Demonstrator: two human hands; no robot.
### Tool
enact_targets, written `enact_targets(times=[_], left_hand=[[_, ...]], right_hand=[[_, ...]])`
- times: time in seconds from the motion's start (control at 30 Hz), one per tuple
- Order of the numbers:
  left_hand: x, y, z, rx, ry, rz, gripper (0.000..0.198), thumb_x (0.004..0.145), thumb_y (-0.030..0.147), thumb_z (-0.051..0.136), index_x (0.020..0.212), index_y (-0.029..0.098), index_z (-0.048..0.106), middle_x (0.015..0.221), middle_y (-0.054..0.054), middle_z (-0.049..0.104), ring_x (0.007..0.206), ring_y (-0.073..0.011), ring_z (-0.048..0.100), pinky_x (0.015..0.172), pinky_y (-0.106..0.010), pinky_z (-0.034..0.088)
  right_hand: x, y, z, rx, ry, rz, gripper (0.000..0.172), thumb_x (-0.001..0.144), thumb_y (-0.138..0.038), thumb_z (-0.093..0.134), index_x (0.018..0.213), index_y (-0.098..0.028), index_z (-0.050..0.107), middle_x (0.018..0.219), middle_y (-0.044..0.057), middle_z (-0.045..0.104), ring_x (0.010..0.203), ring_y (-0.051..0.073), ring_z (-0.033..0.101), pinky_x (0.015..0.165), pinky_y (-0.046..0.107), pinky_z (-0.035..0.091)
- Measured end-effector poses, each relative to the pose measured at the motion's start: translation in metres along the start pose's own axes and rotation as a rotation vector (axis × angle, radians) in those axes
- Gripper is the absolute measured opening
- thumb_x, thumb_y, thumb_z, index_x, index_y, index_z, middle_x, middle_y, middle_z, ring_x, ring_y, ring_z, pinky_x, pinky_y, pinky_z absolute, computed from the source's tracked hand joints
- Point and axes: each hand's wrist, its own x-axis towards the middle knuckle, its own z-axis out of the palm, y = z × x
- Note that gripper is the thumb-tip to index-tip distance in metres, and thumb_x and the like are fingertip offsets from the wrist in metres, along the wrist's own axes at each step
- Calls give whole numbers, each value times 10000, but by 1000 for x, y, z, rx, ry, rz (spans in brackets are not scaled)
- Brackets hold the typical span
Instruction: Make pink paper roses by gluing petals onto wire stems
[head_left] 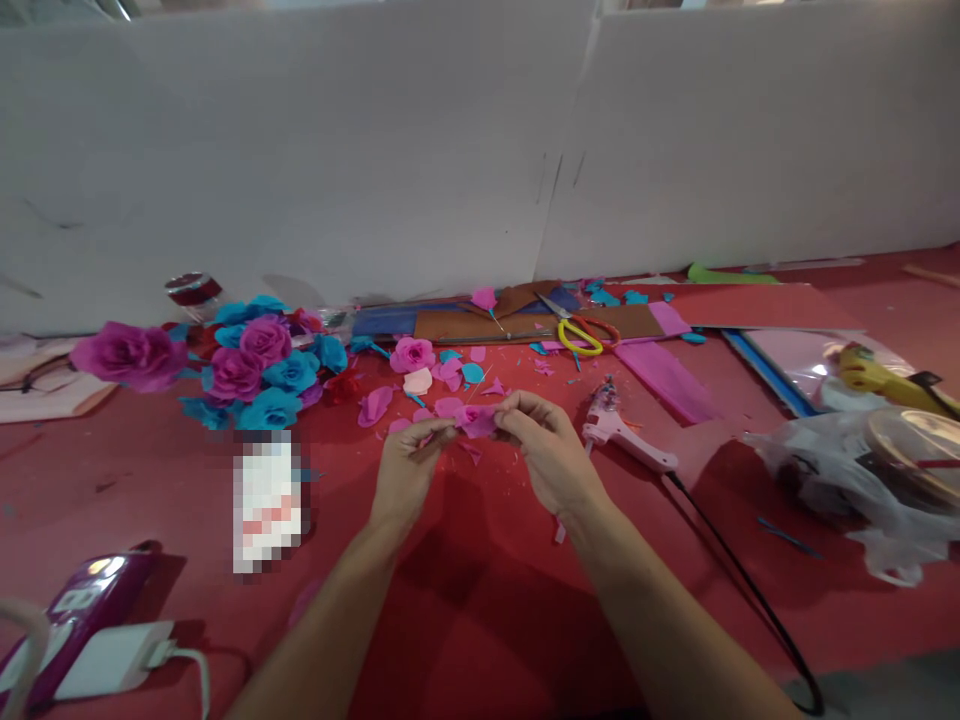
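Observation:
Between my two hands, above the red table (465, 560), is a small pink paper flower (474, 420). My left hand (409, 465) pinches its left edge with thumb and fingertips. On the other side my right hand (547, 450) pinches the right edge, fingers curled. Loose pink petals (375, 405) and blue scraps lie just beyond my hands. A finished pink paper rose (412, 354) sits behind them. To the right of my right hand rests a pink glue gun (626, 435) with a dark, crusted nozzle.
A bunch of pink and blue paper roses (262, 365) stands at left. Yellow-handled scissors (581, 338) lie on brown paper at the back. A plastic bag (832, 470) and tape roll (919, 455) sit at right, a white adapter (116, 658) front left. A white board (300, 150) closes the back.

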Motion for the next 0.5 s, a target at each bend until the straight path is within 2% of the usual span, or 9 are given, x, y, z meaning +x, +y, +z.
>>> enact_targets(times=[0.3,0.5], left_hand=[[0,0,1,31,-64,30,87,696,286,678,696,221,736,726,-14,698,751,-179,596,758,-294,472],[2,-2,-1,50,-168,52,123,744,311,661,738,216,739,724,-8,690,722,-152,587,747,-268,454]], right_hand=[[2,-2,1,16,20,20,99,627,-258,646,585,-203,576,616,-34,542,627,116,504,681,270,430],[2,-3,2,-8,-4,3,80,654,-262,639,636,-199,592,643,-34,558,629,113,514,693,275,437]])
